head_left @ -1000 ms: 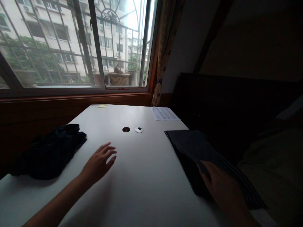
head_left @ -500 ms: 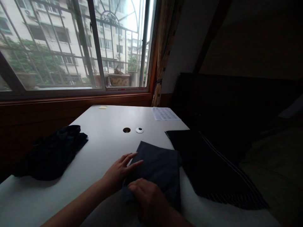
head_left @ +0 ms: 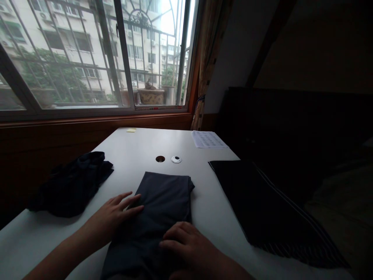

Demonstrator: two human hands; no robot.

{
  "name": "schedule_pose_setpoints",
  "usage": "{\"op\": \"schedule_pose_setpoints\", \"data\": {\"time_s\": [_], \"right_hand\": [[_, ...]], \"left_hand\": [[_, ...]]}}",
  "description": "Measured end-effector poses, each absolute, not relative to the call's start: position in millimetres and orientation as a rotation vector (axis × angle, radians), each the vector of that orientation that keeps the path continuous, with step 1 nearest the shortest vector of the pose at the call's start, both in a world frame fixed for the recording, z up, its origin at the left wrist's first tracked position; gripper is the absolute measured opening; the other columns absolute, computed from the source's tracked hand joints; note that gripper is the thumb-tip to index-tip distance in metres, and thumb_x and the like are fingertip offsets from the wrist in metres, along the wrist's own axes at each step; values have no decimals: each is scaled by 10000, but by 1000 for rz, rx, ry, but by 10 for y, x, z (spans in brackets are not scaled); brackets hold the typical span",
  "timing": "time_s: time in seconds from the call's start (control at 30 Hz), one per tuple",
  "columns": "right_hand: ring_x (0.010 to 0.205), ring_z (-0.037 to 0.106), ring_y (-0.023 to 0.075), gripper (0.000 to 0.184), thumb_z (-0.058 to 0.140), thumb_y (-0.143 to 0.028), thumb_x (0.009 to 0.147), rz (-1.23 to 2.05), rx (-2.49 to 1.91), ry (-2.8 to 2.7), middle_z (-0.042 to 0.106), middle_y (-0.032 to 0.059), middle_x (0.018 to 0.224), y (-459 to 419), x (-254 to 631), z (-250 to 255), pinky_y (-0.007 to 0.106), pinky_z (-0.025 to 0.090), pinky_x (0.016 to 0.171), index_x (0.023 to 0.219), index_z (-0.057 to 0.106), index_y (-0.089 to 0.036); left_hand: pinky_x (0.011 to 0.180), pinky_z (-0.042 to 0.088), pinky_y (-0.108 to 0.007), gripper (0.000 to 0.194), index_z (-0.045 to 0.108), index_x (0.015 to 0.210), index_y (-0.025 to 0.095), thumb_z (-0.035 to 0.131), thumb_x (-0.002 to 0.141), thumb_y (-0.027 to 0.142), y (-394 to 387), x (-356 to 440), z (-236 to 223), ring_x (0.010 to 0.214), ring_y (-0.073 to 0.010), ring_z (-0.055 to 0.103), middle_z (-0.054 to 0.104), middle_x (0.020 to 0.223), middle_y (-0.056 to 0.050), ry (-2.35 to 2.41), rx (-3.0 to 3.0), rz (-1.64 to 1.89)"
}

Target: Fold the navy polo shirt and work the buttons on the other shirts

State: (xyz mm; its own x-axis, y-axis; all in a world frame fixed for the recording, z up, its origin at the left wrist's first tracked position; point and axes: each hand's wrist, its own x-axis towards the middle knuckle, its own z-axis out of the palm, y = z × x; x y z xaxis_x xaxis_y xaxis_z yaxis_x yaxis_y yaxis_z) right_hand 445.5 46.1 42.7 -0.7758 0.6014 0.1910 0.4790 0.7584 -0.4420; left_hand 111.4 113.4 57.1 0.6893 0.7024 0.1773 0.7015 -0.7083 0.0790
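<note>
A dark grey folded garment point(head_left: 159, 202) lies flat on the white table point(head_left: 128, 149) in front of me, stretching down to the bottom edge of the picture. My left hand point(head_left: 116, 212) rests open on its left edge, fingers spread over the cloth. On the lower right side of the cloth lies my right hand point(head_left: 186, 243), with loosely bent fingers and nothing visibly gripped in them. Some loose layers of fabric stick out at the garment's upper right corner.
A crumpled dark garment point(head_left: 77, 184) lies at the table's left. To the right is a flat black fringed cloth point(head_left: 262, 210). Printed papers point(head_left: 208, 139), a yellow note point(head_left: 131, 130), a round hole point(head_left: 160, 159) and its white cover point(head_left: 176, 159) are farther back, below the window.
The grey garment has shifted left and straightened, with its near part now spread toward me. My left hand has moved left; my right hand has let go of the bunched edge.
</note>
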Motion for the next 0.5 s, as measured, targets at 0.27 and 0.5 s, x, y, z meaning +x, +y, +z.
{"op": "schedule_pose_setpoints", "data": {"time_s": [0.27, 0.5], "right_hand": [[1281, 512, 303, 549, 799, -250, 792, 415, -1292, -2442, 571, 111, 1374, 590, 4959, 548, 521, 427, 1075, 1304, 603, -265], [1229, 559, 225, 440, 561, -185, 948, 445, -1348, -2325, 602, 61, 1331, 668, 5218, 483, 464, 434, 1097, 1372, 531, -299]], "left_hand": [[1104, 460, -427, 480, 659, 1249, 406, 528, 915, 87, 805, 1281, 877, 1281, -227, 555, 688, 1270, 10, 637, 2735, 326], [784, 551, -287, 311, 703, 1099, 241, 413, 995, 201, 859, 1451, 1068, 872, -184, 692, 742, 977, -70, 755, 2372, 610]]}}
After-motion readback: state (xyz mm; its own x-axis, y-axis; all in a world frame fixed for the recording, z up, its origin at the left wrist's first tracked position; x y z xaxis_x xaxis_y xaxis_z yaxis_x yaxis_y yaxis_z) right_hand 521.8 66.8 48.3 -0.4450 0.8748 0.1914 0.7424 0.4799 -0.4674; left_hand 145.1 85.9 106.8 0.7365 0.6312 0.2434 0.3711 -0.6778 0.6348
